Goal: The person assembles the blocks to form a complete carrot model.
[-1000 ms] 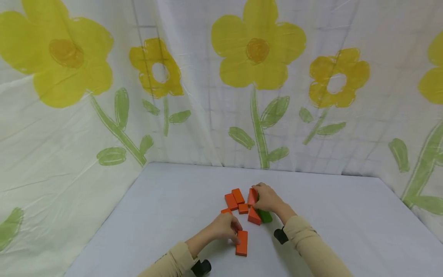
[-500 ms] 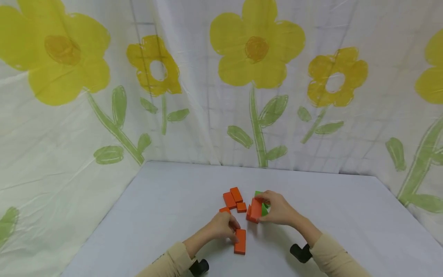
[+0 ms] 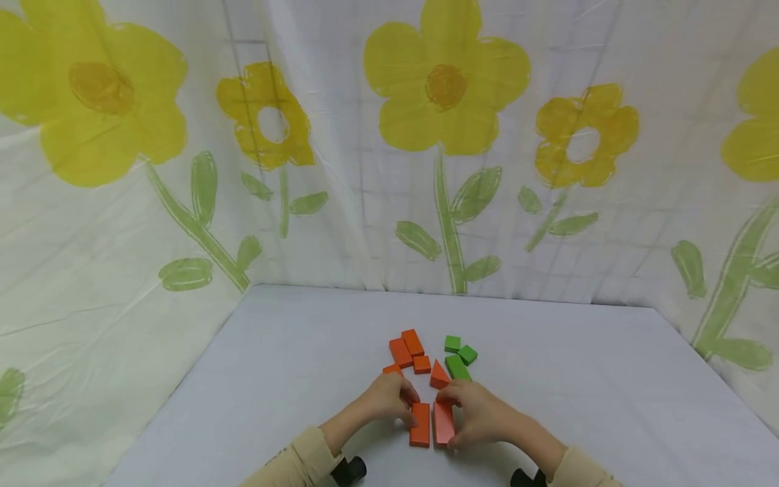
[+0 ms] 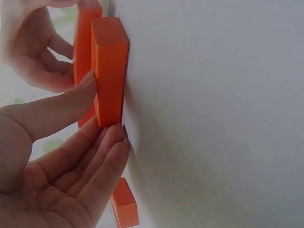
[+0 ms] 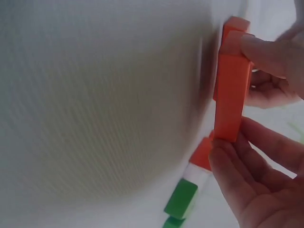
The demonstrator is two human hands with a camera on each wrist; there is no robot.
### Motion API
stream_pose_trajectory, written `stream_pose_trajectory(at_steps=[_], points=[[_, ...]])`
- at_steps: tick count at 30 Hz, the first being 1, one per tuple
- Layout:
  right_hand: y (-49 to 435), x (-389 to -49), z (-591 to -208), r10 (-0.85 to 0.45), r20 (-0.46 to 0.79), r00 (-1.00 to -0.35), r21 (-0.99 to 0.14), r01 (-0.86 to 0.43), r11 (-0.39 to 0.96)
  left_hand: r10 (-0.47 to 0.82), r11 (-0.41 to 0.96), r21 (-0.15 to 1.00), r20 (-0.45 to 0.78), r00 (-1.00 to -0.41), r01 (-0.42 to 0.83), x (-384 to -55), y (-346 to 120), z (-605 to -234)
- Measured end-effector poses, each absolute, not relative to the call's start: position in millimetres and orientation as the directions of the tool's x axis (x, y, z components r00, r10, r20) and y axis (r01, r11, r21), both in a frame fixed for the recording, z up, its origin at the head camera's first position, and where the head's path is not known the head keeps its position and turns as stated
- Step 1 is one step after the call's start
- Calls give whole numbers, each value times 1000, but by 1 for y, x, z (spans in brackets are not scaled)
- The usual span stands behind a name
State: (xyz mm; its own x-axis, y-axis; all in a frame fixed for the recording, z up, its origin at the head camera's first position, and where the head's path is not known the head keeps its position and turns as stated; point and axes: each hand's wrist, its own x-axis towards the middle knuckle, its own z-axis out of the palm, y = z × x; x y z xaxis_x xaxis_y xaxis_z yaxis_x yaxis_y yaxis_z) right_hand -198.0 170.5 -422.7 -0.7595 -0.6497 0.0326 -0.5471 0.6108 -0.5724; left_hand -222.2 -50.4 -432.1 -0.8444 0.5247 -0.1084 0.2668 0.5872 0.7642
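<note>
An orange rectangular block [image 3: 420, 425] lies flat on the white table, and my left hand [image 3: 385, 398] holds it. The left wrist view shows that thumb on one face of the orange block [image 4: 111, 80] and the fingers at its far end. Just to the right, my right hand [image 3: 482, 414] grips a red-orange rectangular block [image 3: 443, 425] by its two ends, thumb at the near end. The two blocks stand roughly parallel with a narrow gap between them. In the right wrist view, the gripped red-orange block [image 5: 232, 90] seems slightly raised off the table.
Beyond the hands lie a red-orange triangular block [image 3: 439, 376], a long green block [image 3: 457, 368] and two small green blocks [image 3: 452, 343]. Several orange blocks [image 3: 400, 352] cluster to their left. A flowered cloth [image 3: 341, 257] hangs behind the table [image 3: 578, 365].
My right hand has picked up the red-orange block from beside the green ones and brought it nearer, next to the orange block. The left hand has stayed at its block.
</note>
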Motion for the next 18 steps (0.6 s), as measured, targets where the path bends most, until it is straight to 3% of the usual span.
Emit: stream_pose_trajectory(at_steps=[18], points=[[165,-199,-430,-627,-20,-779,-606,-489,627,540,565,775,-88,-837,283,-224,-51,-435]])
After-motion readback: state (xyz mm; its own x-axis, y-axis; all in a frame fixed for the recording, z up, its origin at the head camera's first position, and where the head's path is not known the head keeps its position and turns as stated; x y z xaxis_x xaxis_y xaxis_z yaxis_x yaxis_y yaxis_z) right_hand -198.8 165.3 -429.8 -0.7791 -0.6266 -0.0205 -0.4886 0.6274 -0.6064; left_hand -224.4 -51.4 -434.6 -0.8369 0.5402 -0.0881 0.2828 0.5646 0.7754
